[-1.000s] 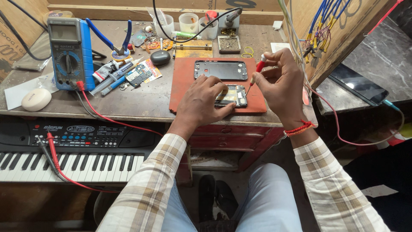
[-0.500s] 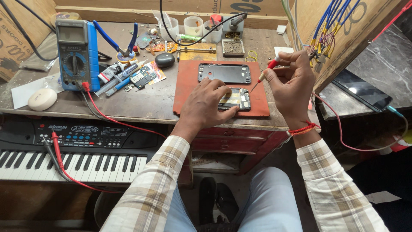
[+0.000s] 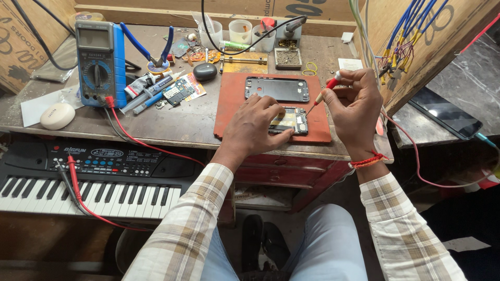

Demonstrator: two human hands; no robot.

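My left hand (image 3: 258, 127) lies flat on an opened phone body (image 3: 294, 120) with bare circuit parts, pinning it to a red work mat (image 3: 229, 106). My right hand (image 3: 354, 106) grips a small red-handled screwdriver (image 3: 325, 91), its tip angled down toward the phone's right edge. A black phone back frame (image 3: 277, 89) rests on the mat just beyond the phone.
A blue multimeter (image 3: 99, 62) with red leads stands at the left, with pliers (image 3: 153, 49), small tools and a white puck (image 3: 57, 115) around it. Cups and a parts tray (image 3: 287, 58) line the back. A keyboard instrument (image 3: 78, 177) sits below the bench; a dark tablet (image 3: 445, 112) lies right.
My right hand has brought the screwdriver down and slightly left, closer to the phone. The left hand has stayed pressed on the phone.
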